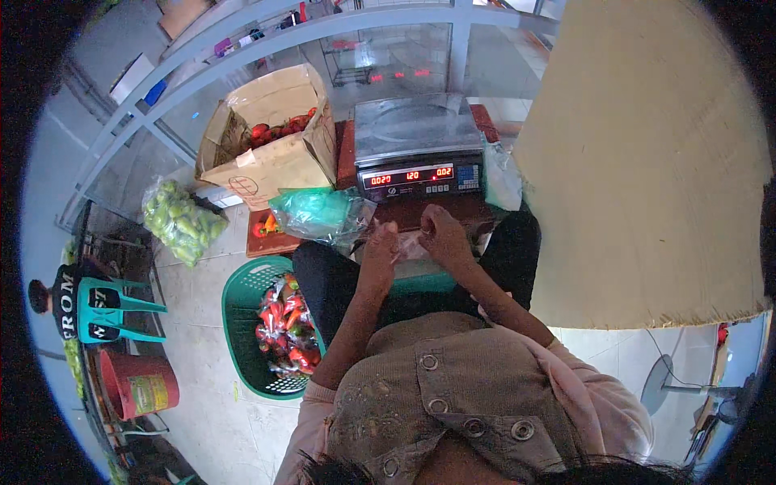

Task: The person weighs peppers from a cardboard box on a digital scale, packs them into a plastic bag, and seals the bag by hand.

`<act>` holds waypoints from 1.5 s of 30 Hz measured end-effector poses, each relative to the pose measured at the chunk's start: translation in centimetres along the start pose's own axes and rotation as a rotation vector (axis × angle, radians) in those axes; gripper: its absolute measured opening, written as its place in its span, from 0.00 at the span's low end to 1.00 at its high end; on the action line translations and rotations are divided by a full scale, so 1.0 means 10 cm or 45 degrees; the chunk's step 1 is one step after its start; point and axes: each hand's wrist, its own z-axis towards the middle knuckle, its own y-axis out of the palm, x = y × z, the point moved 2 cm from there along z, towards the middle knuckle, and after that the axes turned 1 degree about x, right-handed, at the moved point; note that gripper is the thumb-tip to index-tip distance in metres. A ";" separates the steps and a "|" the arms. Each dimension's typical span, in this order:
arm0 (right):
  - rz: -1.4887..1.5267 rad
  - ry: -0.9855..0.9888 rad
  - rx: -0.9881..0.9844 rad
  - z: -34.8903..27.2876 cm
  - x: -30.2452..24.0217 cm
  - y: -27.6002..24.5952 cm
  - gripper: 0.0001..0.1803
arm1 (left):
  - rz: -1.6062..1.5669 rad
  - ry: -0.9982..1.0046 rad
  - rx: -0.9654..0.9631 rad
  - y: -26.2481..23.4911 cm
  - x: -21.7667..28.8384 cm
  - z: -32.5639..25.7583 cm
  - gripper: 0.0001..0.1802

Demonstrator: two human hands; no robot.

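Over my lap, my left hand (381, 246) is closed on a small clear plastic bag (411, 246). My right hand (443, 236) is curled closed at the bag's other side, its fingertips partly hidden. Just beyond my hands stands a digital scale (420, 174) with a lit red display and a bare metal pan. A bundle of green and clear plastic bags (319, 212) lies to the left of my left hand. Another whitish plastic bag (503, 178) hangs by the scale's right side.
To my left, a green basket (234, 356) holds bagged red peppers (283, 319). Behind it are a cardboard box (275, 170) of red peppers and a bag of green peppers (182, 222). A person sits near a red bucket (117, 384). A large tan board (638, 178) stands at right.
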 end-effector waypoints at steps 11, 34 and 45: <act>1.306 0.589 -0.159 0.07 0.14 -0.07 0.06 | 1.036 0.608 -0.065 -0.20 -0.20 0.12 0.09; 1.050 0.431 -0.106 0.11 0.16 -0.22 0.09 | 0.721 0.373 -0.214 -0.08 0.15 -0.07 0.07; 0.171 -0.090 -0.134 0.08 -0.13 -0.21 0.16 | 0.430 0.591 0.381 -0.32 -0.01 0.09 0.05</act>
